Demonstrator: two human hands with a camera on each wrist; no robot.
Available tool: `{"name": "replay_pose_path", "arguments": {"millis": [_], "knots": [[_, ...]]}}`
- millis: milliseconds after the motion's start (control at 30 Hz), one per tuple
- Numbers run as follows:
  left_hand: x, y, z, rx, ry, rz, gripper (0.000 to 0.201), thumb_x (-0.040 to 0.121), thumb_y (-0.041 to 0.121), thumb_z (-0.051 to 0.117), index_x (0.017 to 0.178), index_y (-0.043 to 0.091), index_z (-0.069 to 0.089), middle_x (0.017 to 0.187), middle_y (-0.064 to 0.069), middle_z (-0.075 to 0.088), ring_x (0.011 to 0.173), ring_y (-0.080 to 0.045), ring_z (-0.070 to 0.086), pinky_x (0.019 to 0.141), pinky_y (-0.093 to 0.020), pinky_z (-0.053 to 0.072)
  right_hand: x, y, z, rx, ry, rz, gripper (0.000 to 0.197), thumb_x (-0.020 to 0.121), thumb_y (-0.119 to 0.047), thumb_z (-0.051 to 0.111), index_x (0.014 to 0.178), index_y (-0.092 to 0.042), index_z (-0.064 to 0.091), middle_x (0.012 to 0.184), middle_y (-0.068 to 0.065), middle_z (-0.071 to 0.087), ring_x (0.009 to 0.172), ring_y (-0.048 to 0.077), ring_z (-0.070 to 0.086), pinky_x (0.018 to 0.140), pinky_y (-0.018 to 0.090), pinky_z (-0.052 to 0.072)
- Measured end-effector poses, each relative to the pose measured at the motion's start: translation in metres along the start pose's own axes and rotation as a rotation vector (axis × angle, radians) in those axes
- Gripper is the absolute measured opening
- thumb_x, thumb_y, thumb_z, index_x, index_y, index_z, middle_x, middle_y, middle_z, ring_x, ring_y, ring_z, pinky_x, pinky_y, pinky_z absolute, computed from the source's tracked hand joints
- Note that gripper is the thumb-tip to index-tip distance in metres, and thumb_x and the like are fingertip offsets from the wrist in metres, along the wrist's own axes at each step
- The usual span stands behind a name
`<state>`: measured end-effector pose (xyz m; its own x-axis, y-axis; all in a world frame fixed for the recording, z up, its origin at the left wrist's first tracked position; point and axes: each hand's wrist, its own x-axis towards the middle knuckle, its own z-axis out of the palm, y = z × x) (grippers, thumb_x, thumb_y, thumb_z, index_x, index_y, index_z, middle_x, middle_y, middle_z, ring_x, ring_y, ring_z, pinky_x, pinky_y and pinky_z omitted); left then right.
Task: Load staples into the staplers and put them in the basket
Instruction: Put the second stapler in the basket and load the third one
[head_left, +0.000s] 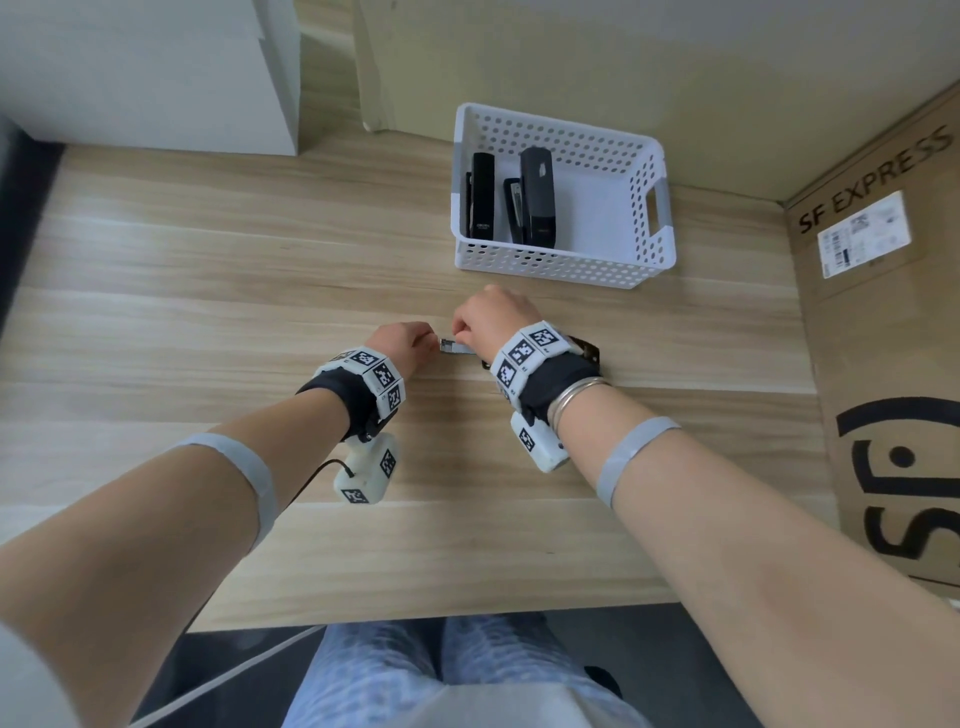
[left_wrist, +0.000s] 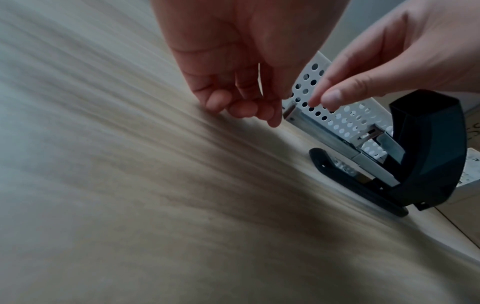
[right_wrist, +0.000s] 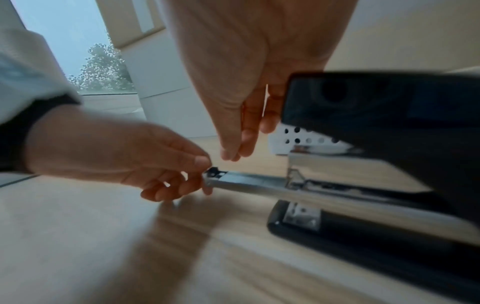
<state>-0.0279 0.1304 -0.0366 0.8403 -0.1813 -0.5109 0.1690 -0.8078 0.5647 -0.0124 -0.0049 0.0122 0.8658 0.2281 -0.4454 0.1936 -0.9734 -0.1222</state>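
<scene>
While left hand (right_wrist: 124, 158) pinches tray (right_wrist: 246, 182), stapler (right_wrist: 376, 164) lies rightward.

The basket (head_left: 563, 270) stands on the worktop (head_left: 208, 291) toward its far edge, with two staplers (head_left: 537, 197) lying side by side in its left part. Nearer than the basket, an open stapler (left_wrist: 415, 164) rests on the worktop, its tray (head_left: 454, 347) stretching leftward. Right of the basket, a cardboard box (head_left: 883, 338) stands at the worktop's right edge.
</scene>
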Motion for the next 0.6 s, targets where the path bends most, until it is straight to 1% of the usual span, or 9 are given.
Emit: {"name": "replay_pose_path", "arguments": {"millis": [33, 100, 167, 267, 333, 400, 500, 600], "knots": [[0.0, -0.001, 0.001, 0.001, 0.0, 0.01, 0.028, 0.095, 0.018, 0.04, 0.099, -0.001, 0.06, 0.097, -0.025, 0.062, 0.085, -0.03, 0.052, 0.071, -0.031, 0.035, 0.001, -0.003, 0.002, -0.002, 0.005, -0.019, 0.021, 0.092, -0.031, 0.057, 0.109, -0.028, 0.07, 0.116, 0.005, 0.061, 0.117, 0.025, 0.054, 0.095, 0.032, 0.042], [-0.001, -0.003, 0.002, -0.008, 0.002, 0.02, 0.027, 0.095, 0.016, 0.04, 0.098, -0.001, 0.06, 0.101, -0.025, 0.063, 0.083, -0.027, 0.05, 0.075, -0.034, 0.039, 0.004, -0.008, 0.006, -0.008, 0.025, -0.049, 0.022, 0.091, -0.032, 0.059, 0.111, -0.028, 0.069, 0.116, 0.003, 0.06, 0.116, 0.023, 0.053, 0.096, 0.03, 0.039], [-0.002, -0.007, 0.003, -0.027, 0.002, 0.02, 0.027, 0.095, 0.016, 0.039, 0.097, 0.0, 0.061, 0.096, -0.022, 0.062, 0.081, -0.023, 0.046, 0.074, -0.032, 0.037, 0.006, -0.012, 0.009, -0.027, 0.03, -0.065, 0.02, 0.09, -0.032, 0.06, 0.108, -0.029, 0.069, 0.115, 0.001, 0.061, 0.114, 0.022, 0.053, 0.096, 0.029, 0.039], [-0.002, -0.01, 0.004, -0.036, 0.005, 0.016, 0.027, 0.095, 0.017, 0.039, 0.095, 0.0, 0.06, 0.084, -0.013, 0.054, 0.081, -0.022, 0.046, 0.071, -0.027, 0.032, 0.008, -0.016, 0.01, -0.066, 0.029, -0.077, 0.016, 0.088, -0.03, 0.062, 0.103, -0.031, 0.069, 0.113, -0.001, 0.063, 0.112, 0.022, 0.053, 0.093, 0.029, 0.039], [-0.002, -0.01, 0.003, -0.033, 0.01, 0.017, 0.028, 0.096, 0.017, 0.039, 0.096, -0.001, 0.06, 0.083, -0.011, 0.051, 0.081, -0.022, 0.045, 0.07, -0.026, 0.03, 0.009, -0.017, 0.008, -0.091, 0.03, -0.11, 0.017, 0.088, -0.026, 0.063, 0.103, -0.03, 0.07, 0.112, -0.004, 0.063, 0.113, 0.021, 0.051, 0.093, 0.028, 0.038], [-0.003, -0.01, 0.002, -0.043, 0.018, 0.016, 0.028, 0.096, 0.017, 0.039, 0.096, -0.001, 0.06, 0.082, -0.01, 0.051, 0.08, -0.021, 0.045, 0.07, -0.025, 0.029, 0.009, -0.017, 0.009, -0.124, 0.031, -0.152, 0.021, 0.089, -0.022, 0.061, 0.107, -0.029, 0.069, 0.115, -0.005, 0.062, 0.116, 0.02, 0.048, 0.095, 0.027, 0.036], [-0.003, -0.01, 0.002, -0.054, 0.027, 0.022, 0.028, 0.095, 0.018, 0.039, 0.096, -0.001, 0.06, 0.081, -0.01, 0.051, 0.079, -0.021, 0.044, 0.069, -0.025, 0.029, 0.01, -0.018, 0.007, -0.161, 0.009, -0.174, 0.025, 0.09, -0.019, 0.059, 0.111, -0.028, 0.067, 0.12, -0.002, 0.058, 0.117, 0.023, 0.048, 0.097, 0.028, 0.036], [-0.002, -0.012, 0.001, -0.059, 0.028, 0.018, 0.028, 0.095, 0.017, 0.039, 0.096, 0.0, 0.061, 0.082, -0.009, 0.051, 0.079, -0.021, 0.045, 0.07, -0.024, 0.03, 0.011, -0.02, 0.006, -0.212, -0.004, -0.203, 0.023, 0.091, -0.018, 0.058, 0.111, -0.026, 0.068, 0.118, -0.001, 0.062, 0.118, 0.021, 0.047, 0.097, 0.029, 0.036]]}}
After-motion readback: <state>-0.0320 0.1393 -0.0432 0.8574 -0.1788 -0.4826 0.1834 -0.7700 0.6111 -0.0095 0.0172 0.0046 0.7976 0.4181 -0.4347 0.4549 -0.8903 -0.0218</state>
